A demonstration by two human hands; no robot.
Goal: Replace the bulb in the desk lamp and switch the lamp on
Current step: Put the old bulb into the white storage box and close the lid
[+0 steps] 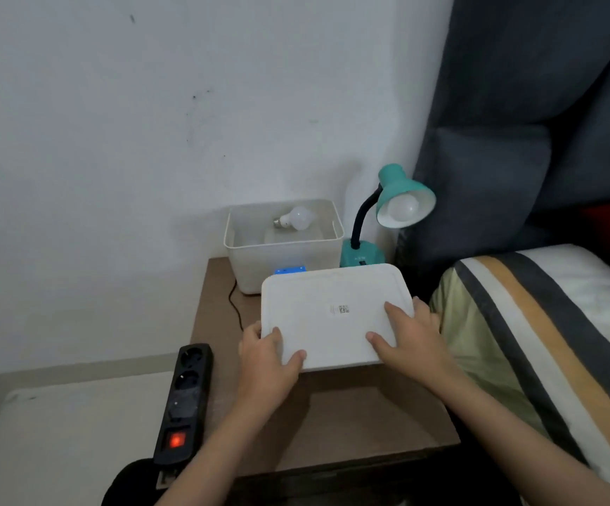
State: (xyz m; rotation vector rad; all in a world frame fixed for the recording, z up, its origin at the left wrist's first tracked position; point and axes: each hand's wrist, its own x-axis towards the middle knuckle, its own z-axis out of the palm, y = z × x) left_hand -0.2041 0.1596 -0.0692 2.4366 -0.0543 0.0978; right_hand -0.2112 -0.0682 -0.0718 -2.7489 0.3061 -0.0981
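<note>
A teal desk lamp (pixel 398 199) stands at the back right of the brown side table, its shade tilted toward me with a white bulb (pixel 403 207) inside, unlit. Left of it sits an open white plastic box (pixel 248 261) holding a loose white bulb (pixel 296 218) lying on its side. I hold the box's white lid (pixel 329 315) flat above the table in front of the box. My left hand (pixel 270 359) grips its near left corner and my right hand (pixel 411 341) grips its near right edge.
A black power strip (pixel 185 399) with a glowing red switch lies at the table's left edge; a thin black cable (pixel 236 308) runs toward the box. A small blue item (pixel 289 270) peeks out behind the lid. A striped pillow (pixel 537 330) and dark headboard (pixel 522 122) are on the right.
</note>
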